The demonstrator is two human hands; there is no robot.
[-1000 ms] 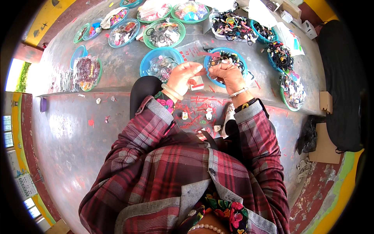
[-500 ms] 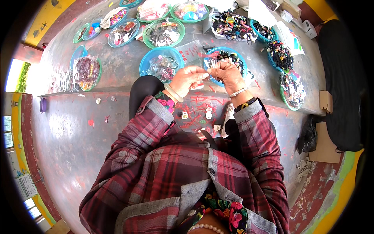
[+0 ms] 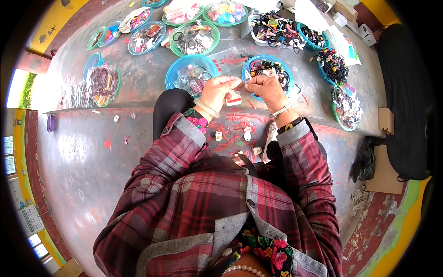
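Observation:
My left hand point(image 3: 216, 95) and my right hand point(image 3: 271, 93) are raised close together, fingertips pinched and almost meeting. Whatever they grip between them is too small to make out. Just under the left fingers shows a small white card with a red stripe point(image 3: 234, 99); I cannot tell if it hangs from the hand or lies behind it. Beyond my right hand is a blue basin point(image 3: 290, 74) of black hair ties point(image 3: 278, 69), partly covered by the fingers. Another blue basin point(image 3: 171, 73), holding clear plastic bags point(image 3: 196, 78), stands beyond my left hand.
More basins of small goods stand on the raised ledge, among them a green basin point(image 3: 216, 39) and a white tray point(image 3: 272, 44). Red strips point(image 3: 233, 131) and small white cards point(image 3: 218, 136) litter the floor by my feet. A black plastic bag point(image 3: 364, 161) lies at right.
My right hand's fingers have dropped slightly and curled in. A reddish strip and pale piece seen above them before no longer show there. The card below the left fingers shows more fully.

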